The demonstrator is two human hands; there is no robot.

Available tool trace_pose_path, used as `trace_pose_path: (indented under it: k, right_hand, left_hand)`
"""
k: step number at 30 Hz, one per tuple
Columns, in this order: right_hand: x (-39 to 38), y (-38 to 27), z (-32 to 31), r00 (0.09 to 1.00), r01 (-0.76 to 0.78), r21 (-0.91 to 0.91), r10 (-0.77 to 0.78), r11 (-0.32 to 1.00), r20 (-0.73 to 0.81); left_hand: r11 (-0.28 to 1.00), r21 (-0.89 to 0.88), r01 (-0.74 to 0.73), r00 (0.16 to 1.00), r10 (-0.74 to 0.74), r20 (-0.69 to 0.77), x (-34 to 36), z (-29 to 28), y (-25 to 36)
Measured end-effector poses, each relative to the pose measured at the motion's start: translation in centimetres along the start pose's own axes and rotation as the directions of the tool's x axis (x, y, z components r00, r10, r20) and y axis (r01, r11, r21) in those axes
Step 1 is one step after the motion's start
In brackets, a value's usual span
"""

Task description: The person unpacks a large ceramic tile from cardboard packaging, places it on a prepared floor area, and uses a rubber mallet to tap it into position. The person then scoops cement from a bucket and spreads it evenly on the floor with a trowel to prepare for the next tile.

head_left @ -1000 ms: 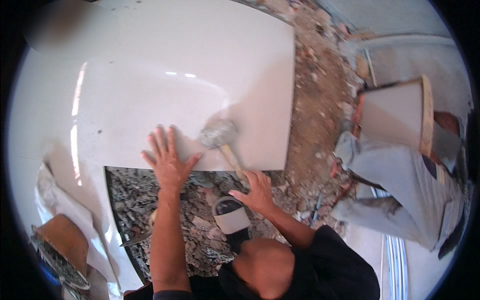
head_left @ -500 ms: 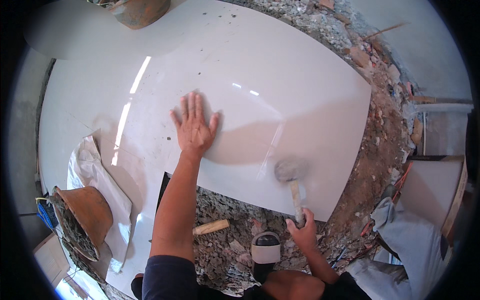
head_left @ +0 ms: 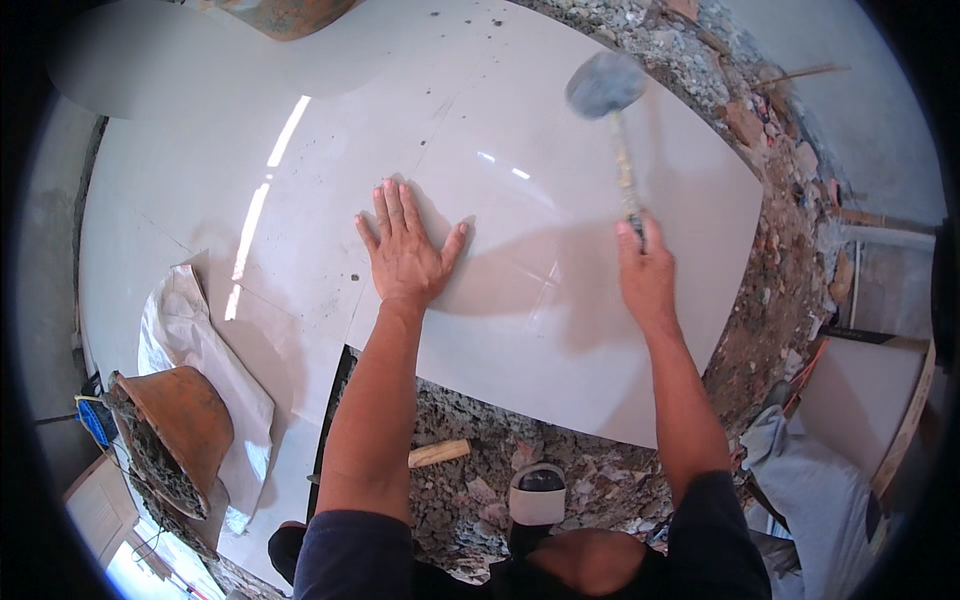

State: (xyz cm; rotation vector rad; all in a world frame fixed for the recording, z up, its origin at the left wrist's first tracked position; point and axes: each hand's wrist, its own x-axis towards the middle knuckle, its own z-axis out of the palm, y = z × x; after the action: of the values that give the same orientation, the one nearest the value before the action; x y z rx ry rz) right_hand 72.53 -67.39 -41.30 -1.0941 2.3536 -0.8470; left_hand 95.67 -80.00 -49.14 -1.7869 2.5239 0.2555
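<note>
My left hand (head_left: 408, 262) lies flat with spread fingers on a large glossy pale floor tile (head_left: 520, 370). In my right hand (head_left: 647, 270) is the handle of a rubber mallet (head_left: 625, 165), which points away from me. Its round grey head, slightly blurred, is over the far right part of the tile; whether it touches the surface I cannot tell. Small dark crumbs of mortar dot the tile beyond my left hand.
Rough mortar bed (head_left: 450, 510) and a wooden handle (head_left: 438, 453) lie in front of me. An orange bucket of mortar (head_left: 195, 425) leans at left beside a white sack (head_left: 180, 330). Another bucket (head_left: 285, 15) stands at the far edge. Rubble (head_left: 745, 330) borders the tile's right side.
My right hand has swung the mallet forward, from the near edge of the tile to its far right. My left hand keeps its flat pose on the tile.
</note>
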Motion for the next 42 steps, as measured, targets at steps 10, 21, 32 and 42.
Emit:
trace_pose_path:
  k: [10,21,32,42]
  right_hand:
    - [-3.6,2.1,1.6,0.987,-0.1,0.008,0.098,0.995,0.125]
    - [-15.8,6.9,-1.8,0.911,-0.352,0.155,0.299,0.923,0.284]
    - [-17.5,10.1,-5.2,0.899,-0.372,-0.015,0.364,0.928,0.241]
    - [-13.4,4.3,-9.0,0.855,-0.357,-0.355,0.455,0.864,0.247]
  left_hand:
    - [1.0,0.007,-0.025,0.998,0.026,-0.063,0.0,0.8,-0.2]
    - [0.984,0.149,-0.098,0.962,0.132,-0.238,0.8,4.3,-2.4]
    - [0.978,0.184,-0.093,0.953,0.141,-0.267,0.8,4.7,-2.5]
    - [0.973,0.208,-0.103,0.988,0.125,-0.096,0.0,2.2,-1.1]
